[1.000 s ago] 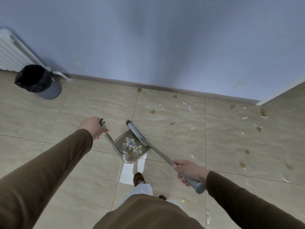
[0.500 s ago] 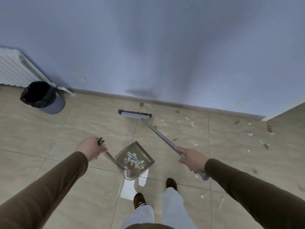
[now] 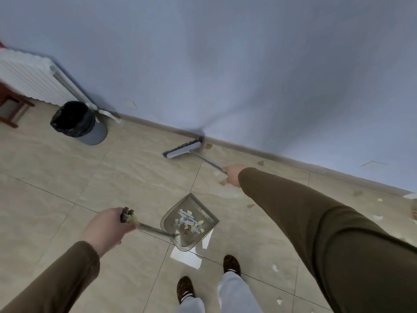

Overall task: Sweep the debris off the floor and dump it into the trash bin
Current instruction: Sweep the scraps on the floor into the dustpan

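**Broom at baseboard, dustpan loaded**

Fingers (image 3: pixel 126 224) of left hand (image 3: pixel 106 229) wrapped tight around dustpan (image 3: pixel 191 222) handle; right hand (image 3: pixel 233 175) closed around broom (image 3: pixel 184 150) shaft, arm stretched out. Broom head down on floor (image 3: pixel 56 188) against baseboard (image 3: pixel 248 150). Paper debris (image 3: pixel 188 222) heaped in dustpan, more scattered toward floor's right edge. Trash bin (image 3: pixel 79 123), black-lined, near radiator (image 3: pixel 29 80) at far left.

**Tiled floor, scraps along the wall**

The beige tile floor (image 3: pixel 56 181) carries scattered paper scraps (image 3: pixel 379 217) near the baseboard, a bin (image 3: pixel 79 123) lined with a black bag, the broom head (image 3: pixel 182 150) and the dustpan (image 3: pixel 189 220).
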`<action>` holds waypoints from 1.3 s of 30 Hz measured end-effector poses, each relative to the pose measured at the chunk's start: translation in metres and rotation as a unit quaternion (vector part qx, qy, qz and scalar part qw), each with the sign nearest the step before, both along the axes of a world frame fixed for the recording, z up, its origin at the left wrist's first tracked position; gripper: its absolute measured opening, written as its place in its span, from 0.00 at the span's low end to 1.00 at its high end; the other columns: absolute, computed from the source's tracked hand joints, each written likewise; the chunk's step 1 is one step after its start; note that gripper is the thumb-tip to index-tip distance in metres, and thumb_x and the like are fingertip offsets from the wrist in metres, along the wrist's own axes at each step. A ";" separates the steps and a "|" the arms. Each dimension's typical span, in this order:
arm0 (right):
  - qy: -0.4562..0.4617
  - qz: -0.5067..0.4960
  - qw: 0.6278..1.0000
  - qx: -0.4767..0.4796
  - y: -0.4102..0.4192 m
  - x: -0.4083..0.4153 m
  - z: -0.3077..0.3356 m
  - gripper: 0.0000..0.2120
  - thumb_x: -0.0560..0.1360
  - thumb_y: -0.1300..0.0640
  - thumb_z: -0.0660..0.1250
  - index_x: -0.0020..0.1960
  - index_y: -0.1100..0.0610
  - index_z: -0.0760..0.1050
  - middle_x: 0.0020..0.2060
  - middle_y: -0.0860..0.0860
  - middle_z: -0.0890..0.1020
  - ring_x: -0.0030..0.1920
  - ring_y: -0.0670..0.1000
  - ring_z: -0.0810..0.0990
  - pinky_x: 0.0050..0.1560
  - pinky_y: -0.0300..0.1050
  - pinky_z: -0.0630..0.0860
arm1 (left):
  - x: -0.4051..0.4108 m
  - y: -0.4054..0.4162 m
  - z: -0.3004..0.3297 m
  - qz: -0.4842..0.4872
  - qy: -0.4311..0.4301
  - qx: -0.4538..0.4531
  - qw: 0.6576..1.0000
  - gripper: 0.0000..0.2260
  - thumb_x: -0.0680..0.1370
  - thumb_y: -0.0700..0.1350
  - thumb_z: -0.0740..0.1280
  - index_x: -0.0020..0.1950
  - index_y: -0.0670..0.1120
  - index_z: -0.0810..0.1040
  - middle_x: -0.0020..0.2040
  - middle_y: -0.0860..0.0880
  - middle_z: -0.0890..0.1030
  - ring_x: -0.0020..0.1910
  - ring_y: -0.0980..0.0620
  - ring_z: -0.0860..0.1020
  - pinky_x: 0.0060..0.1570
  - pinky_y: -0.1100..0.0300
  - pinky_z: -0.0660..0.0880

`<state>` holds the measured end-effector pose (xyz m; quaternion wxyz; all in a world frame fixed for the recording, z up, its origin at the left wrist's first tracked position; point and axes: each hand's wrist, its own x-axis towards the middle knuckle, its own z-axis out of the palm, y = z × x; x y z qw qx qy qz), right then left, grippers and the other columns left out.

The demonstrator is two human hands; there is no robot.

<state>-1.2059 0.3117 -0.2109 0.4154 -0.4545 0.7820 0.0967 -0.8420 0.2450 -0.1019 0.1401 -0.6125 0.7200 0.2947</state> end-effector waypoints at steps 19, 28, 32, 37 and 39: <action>-0.185 -0.170 0.968 0.020 0.225 -0.012 0.059 0.22 0.82 0.53 0.62 0.75 0.46 0.65 0.40 0.52 0.75 0.31 0.46 0.70 0.28 0.39 0.72 | -0.003 0.008 -0.001 -0.068 -0.028 -0.006 0.997 0.10 0.75 0.50 0.73 0.42 0.45 0.78 0.35 0.47 0.82 0.32 0.49 0.82 0.38 0.52 0.82; -0.179 -0.240 0.953 -0.039 0.221 0.019 0.066 0.25 0.83 0.52 0.61 0.78 0.47 0.60 0.41 0.53 0.75 0.32 0.47 0.70 0.26 0.38 0.71 | 0.007 0.012 -0.002 -0.072 -0.022 0.002 0.997 0.08 0.75 0.49 0.73 0.44 0.45 0.79 0.38 0.46 0.82 0.35 0.48 0.83 0.41 0.51 0.83; -0.181 -0.266 0.947 -0.022 0.182 0.043 0.034 0.25 0.82 0.54 0.61 0.78 0.50 0.61 0.41 0.55 0.75 0.31 0.48 0.71 0.27 0.41 0.71 | 0.007 0.014 -0.006 -0.068 -0.012 0.012 0.998 0.07 0.76 0.48 0.73 0.47 0.45 0.80 0.40 0.46 0.83 0.36 0.48 0.83 0.43 0.50 0.84; -0.177 -0.260 0.949 0.018 0.185 0.093 0.011 0.26 0.83 0.55 0.60 0.79 0.51 0.60 0.40 0.53 0.75 0.32 0.48 0.72 0.25 0.40 0.71 | 0.005 0.015 -0.010 -0.079 -0.029 0.015 0.996 0.09 0.77 0.48 0.72 0.49 0.43 0.80 0.40 0.46 0.83 0.36 0.49 0.83 0.43 0.51 0.84; -0.189 -0.259 0.946 0.039 0.197 0.115 0.008 0.26 0.83 0.55 0.60 0.79 0.51 0.59 0.39 0.53 0.75 0.31 0.49 0.72 0.25 0.40 0.71 | 0.005 0.014 -0.010 -0.084 -0.030 0.018 0.996 0.09 0.77 0.49 0.72 0.51 0.43 0.80 0.41 0.46 0.83 0.37 0.49 0.84 0.45 0.51 0.84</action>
